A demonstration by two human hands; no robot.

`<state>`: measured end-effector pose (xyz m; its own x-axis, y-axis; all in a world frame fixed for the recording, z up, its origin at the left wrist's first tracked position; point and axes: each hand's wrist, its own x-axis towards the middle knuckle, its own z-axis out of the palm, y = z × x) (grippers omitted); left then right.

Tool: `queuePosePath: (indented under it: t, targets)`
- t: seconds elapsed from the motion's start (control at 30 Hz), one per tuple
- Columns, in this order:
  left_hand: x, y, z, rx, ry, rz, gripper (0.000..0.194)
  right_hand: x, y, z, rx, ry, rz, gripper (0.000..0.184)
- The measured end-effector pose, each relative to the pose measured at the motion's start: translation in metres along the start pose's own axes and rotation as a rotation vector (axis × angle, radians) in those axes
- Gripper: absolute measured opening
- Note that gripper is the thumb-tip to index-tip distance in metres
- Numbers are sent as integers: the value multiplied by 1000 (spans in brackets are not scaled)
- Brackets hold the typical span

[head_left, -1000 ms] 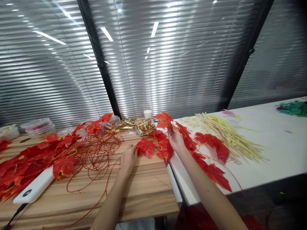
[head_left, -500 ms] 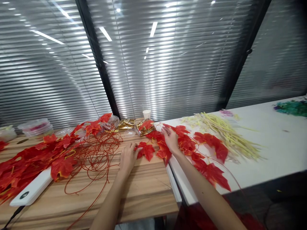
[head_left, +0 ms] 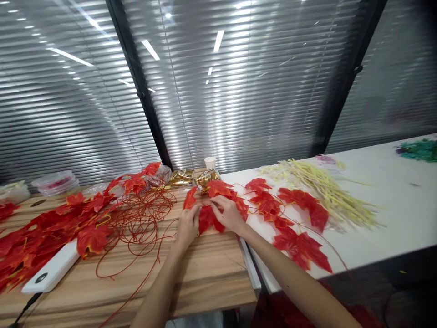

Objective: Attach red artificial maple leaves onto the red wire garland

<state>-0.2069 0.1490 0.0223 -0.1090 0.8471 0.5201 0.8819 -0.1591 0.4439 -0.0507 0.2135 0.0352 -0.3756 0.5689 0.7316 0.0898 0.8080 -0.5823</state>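
Observation:
Red artificial maple leaves joined by a thin red cord form a garland [head_left: 268, 202], running from between my hands onto the white table. My left hand [head_left: 188, 224] is closed in a pinch at its left end, with a leaf [head_left: 190, 199] just behind the fingertips. Close beside it, my right hand [head_left: 229, 214] pinches the same strand, fingertips pointing left. Leaves [head_left: 209, 219] spread below and behind both hands. The exact bit of cord or stem in the fingers is too small to make out.
Left are a heap of red leaves [head_left: 44, 228], a tangle of red cord [head_left: 146, 214] and a white power bank [head_left: 51, 269]. Behind stand gold packets [head_left: 180, 177] and a paper cup [head_left: 210, 162]. Yellow stems [head_left: 327, 196] lie on the white table [head_left: 392, 205]; a gap separates the tables.
My right hand has moved left and down, bringing leaves off the white table toward my left hand. My left hand has shifted slightly right, and the hands now nearly meet.

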Motion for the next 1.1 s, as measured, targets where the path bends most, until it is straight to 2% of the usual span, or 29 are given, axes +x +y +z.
queuePosePath:
  t: [0.17, 0.27, 0.37, 0.47, 0.63, 0.73, 0.83, 0.9, 1.03, 1.07, 1.1]
  targets:
    - [1, 4, -2, -91, 21, -46, 29, -2, -2, 3, 10, -163, -69, 31]
    - [2, 7, -4, -167, 20, -72, 26, -3, 2, 3, -25, -156, -65, 28]
    - [2, 11, -7, -199, 48, -38, 23, -4, 3, 2, -28, -131, -81, 27]
    - [1, 19, -12, -160, 148, -23, 21, -4, 3, 1, 27, -108, -88, 30]
    - [7, 31, -30, -146, 427, -60, 21, -5, 7, 0, 137, -105, -37, 32]
    - [18, 30, -52, -140, 474, -95, 23, -5, 10, 0, 126, -109, -24, 32]
    - [23, 11, -84, -19, 402, -92, 26, -5, 10, 0, 95, -103, -29, 32]
    - [20, -15, -110, 126, 423, -113, 28, -5, 9, -1, 83, -101, -38, 31]
    - [1, -86, -162, 416, 569, -350, 32, -5, 8, 1, 107, -82, -59, 27]
    - [-4, -104, -173, 490, 535, -420, 32, -5, 8, 2, 108, -77, -72, 26]
    - [-9, -121, -183, 548, 445, -497, 33, -5, 7, 3, 103, -74, -88, 25]
